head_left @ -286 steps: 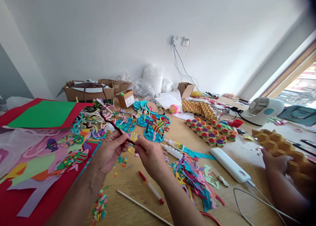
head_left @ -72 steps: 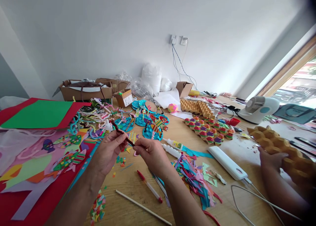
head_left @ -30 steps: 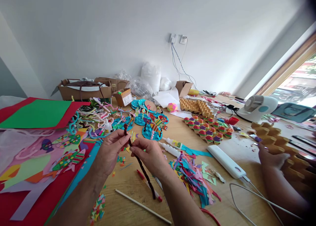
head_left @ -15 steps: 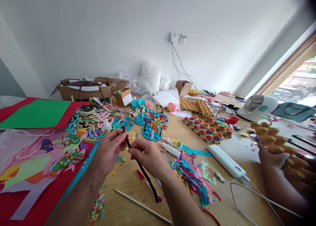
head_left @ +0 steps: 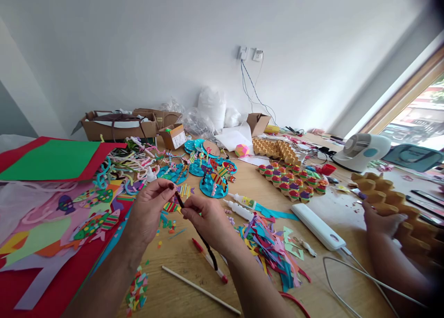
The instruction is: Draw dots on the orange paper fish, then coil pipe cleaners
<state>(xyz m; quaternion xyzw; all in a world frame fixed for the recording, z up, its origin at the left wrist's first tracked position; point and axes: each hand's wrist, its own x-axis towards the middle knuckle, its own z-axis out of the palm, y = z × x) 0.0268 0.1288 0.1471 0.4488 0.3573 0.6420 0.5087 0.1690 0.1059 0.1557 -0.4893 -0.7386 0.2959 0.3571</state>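
Note:
A dark brown pipe cleaner (head_left: 211, 254) runs between my hands, and its loose end hangs below the right one over a red pen (head_left: 199, 246). My left hand (head_left: 149, 214) pinches its upper end, where a small curled tip shows at the thumb and finger. Just to the right, my right hand (head_left: 210, 221) grips the pipe cleaner between thumb and fingers. Beyond the hands sit blue round pieces with striped paper fish (head_left: 220, 175). Two white glue bottles (head_left: 239, 210) lie beside my right hand. A pale wooden stick (head_left: 201, 290) rests beneath my forearms.
Coloured paper strips (head_left: 267, 246) and a white power bank (head_left: 318, 226) lie to the right. Another person's hand (head_left: 383, 223) holds an egg carton (head_left: 388, 200) there. Painted egg-carton cups (head_left: 293, 181) stand farther back. Pipe cleaners (head_left: 133, 163) and coloured sheets (head_left: 52, 160) fill the left.
My left hand has shifted slightly left, and the pipe cleaner's tip is now bent at its fingertips. The hanging end has moved a little up and left.

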